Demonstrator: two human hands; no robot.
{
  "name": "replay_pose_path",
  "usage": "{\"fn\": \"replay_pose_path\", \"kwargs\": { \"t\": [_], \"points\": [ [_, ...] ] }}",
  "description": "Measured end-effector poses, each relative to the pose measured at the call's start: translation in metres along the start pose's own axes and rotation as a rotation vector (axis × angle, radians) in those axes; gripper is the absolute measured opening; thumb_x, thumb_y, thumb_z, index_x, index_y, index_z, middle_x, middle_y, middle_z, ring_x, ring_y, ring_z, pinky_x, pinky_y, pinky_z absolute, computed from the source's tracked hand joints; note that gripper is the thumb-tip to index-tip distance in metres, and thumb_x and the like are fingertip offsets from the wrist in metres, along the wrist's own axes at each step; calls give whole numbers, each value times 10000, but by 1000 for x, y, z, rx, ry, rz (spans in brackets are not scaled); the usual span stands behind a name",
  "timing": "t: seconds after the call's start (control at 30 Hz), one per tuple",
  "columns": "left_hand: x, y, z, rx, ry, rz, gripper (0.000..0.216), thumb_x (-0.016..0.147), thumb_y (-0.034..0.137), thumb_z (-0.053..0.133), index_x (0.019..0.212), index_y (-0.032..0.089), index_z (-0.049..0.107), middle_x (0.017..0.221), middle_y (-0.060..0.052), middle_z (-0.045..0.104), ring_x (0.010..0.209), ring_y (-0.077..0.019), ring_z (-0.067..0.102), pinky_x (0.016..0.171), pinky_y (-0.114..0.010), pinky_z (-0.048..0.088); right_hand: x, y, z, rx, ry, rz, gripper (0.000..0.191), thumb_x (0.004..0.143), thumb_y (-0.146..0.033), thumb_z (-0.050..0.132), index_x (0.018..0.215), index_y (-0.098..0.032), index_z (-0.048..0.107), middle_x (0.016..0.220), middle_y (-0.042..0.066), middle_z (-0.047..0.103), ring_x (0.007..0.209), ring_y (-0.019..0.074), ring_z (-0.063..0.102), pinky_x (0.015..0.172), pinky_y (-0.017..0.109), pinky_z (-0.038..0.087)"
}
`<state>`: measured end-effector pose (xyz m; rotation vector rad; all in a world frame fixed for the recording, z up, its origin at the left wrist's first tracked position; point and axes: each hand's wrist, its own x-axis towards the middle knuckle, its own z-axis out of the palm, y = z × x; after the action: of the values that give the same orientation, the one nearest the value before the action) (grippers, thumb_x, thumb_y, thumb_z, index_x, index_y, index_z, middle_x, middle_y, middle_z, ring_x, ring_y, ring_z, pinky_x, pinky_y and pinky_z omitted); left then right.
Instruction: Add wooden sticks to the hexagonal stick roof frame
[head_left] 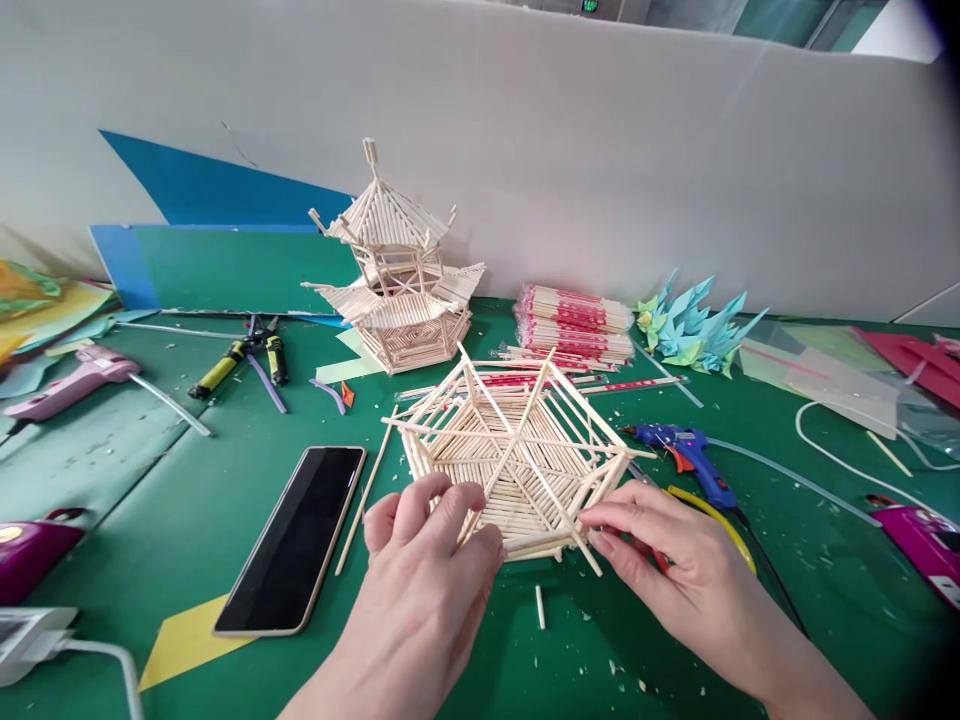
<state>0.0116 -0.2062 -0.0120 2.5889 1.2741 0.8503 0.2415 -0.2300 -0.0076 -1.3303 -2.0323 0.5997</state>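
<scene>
A six-sided wooden stick frame [516, 437] stands in front of me, with a slatted floor and long sticks crossing over its top. My left hand [431, 575] is closed at its front left corner, thumb and forefinger pinching there; the fingertips are partly hidden. At the front right corner, my right hand [667, 555] pinches the frame where a crossing stick's end juts out. A loose stick [366, 490] lies left of the frame, and a short stick piece [540, 607] lies in front. Behind it rises a two-tiered stick pagoda [397, 305].
A blue glue gun [694, 462] and yellow-handled pliers [712, 510] lie right. Left are a phone [296, 540], cutters [244, 357] and a pink glue gun [82, 382]. Packs of sticks [574, 325] and folded blue paper [694, 325] sit before the white partition [675, 150].
</scene>
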Motion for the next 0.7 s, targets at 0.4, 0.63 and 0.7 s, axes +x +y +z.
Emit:
{"fn": "replay_pose_path", "kwargs": {
  "t": [0.4, 0.63, 0.7],
  "points": [
    [26, 22, 3, 68, -128, 89, 232, 859, 118, 434, 723, 192, 607, 868, -67, 619, 896, -261, 485, 719, -433, 343, -1, 3, 2, 85, -38, 65, 200, 914, -160, 487, 1034, -270, 602, 935, -5, 603, 828, 95, 583, 731, 212, 453],
    [33, 26, 6, 85, -259, 104, 206, 820, 81, 463, 676, 168, 581, 791, -66, 598, 819, -251, 500, 680, -427, 380, 0, 2, 2, 85, -22, 51, 203, 899, -154, 512, 1024, -286, 602, 923, -23, 607, 819, 89, 580, 716, 218, 450],
    [34, 27, 6, 79, -267, 101, 210, 810, 80, 461, 653, 166, 570, 764, -63, 589, 787, -245, 495, 661, -423, 375, 0, 2, 2, 80, -33, 63, 168, 899, -167, 515, 999, -272, 600, 927, -19, 611, 826, 97, 582, 721, 232, 453]
  ]
}}
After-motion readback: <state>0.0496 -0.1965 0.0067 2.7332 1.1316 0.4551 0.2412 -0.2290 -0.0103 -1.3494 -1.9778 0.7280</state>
